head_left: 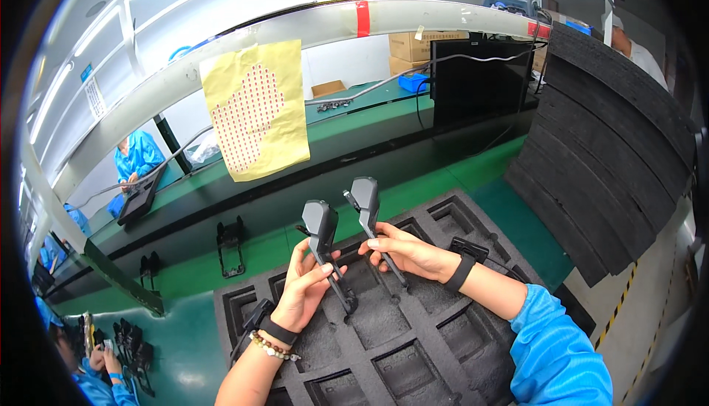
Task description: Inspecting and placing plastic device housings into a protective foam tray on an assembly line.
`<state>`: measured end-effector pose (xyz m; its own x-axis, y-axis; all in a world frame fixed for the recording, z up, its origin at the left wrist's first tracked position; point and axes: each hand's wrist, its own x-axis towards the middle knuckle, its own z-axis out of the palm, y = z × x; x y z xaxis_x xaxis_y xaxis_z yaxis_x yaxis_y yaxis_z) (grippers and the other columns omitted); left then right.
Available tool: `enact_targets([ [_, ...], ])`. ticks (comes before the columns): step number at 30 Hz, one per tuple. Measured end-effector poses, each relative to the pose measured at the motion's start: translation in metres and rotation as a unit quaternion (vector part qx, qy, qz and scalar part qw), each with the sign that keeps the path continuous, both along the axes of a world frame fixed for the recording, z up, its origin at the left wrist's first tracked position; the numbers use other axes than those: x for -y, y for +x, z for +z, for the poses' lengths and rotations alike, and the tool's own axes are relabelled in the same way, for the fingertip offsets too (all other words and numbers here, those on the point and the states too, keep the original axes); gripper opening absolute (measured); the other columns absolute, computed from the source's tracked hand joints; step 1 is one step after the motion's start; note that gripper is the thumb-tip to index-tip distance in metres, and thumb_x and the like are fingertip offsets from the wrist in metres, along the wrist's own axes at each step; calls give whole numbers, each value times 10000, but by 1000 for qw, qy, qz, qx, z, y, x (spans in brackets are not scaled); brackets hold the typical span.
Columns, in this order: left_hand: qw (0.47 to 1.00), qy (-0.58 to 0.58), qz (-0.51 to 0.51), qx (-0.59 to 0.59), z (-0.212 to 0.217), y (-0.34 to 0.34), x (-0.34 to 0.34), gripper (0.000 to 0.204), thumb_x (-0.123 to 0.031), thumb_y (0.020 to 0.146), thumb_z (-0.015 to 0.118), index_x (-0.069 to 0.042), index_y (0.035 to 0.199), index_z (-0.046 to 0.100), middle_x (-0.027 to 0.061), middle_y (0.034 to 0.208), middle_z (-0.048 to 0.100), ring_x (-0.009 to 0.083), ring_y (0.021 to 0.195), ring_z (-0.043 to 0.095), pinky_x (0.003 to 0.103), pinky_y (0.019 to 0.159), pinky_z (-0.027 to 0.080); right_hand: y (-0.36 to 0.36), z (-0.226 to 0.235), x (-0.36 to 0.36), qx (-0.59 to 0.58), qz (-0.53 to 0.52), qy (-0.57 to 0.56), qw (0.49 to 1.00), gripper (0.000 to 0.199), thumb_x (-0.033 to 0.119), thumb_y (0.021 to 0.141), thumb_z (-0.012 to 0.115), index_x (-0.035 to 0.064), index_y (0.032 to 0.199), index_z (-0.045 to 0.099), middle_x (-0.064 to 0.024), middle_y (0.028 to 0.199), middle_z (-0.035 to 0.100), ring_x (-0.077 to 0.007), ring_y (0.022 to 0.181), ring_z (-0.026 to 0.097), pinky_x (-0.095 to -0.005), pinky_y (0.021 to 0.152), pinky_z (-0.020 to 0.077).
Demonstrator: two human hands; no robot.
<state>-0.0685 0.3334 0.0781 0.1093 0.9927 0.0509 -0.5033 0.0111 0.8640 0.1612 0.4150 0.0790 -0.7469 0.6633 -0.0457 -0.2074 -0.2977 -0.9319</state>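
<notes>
My left hand [304, 286] grips a dark grey arm-shaped plastic part [322, 232] by its thin stem, with the wide end pointing up. My right hand [405, 252] holds a second, matching grey part [366, 203] the same way, just to the right of the first. Both parts are raised above a black foam tray [413, 347] with several rectangular pockets. A black band sits on each wrist, and a bead bracelet on the left one.
A stack of black foam trays [613, 155] leans at the right. A yellow sheet of red dot stickers [255, 110] hangs from the rail ahead. Small black parts [230, 247] lie on the green bench. A black monitor [480, 81] stands behind. Other workers in blue sit at left.
</notes>
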Motion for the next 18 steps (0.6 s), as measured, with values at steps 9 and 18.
enact_targets([
  [9, 1000, 3, -1, -13, 3, 2, 0, 590, -88, 854, 661, -113, 1367, 370, 107, 1312, 494, 269, 1258, 477, 527, 1063, 414, 0, 2, 0, 5, -8, -4, 1000, 763, 367, 902, 696, 53, 1460, 280, -37, 1127, 563, -92, 928, 548, -277, 801, 454],
  [18, 999, -33, 12, 0, -3, -1, -6, 491, -426, 966, 566, -101, 1301, 416, 127, 1265, 539, 293, 1215, 547, 443, 1057, 450, 2, -6, -9, -7, -18, -70, 997, 451, 453, 957, 596, 108, 1224, 482, -69, 1065, 624, -122, 873, 618, -274, 770, 503],
])
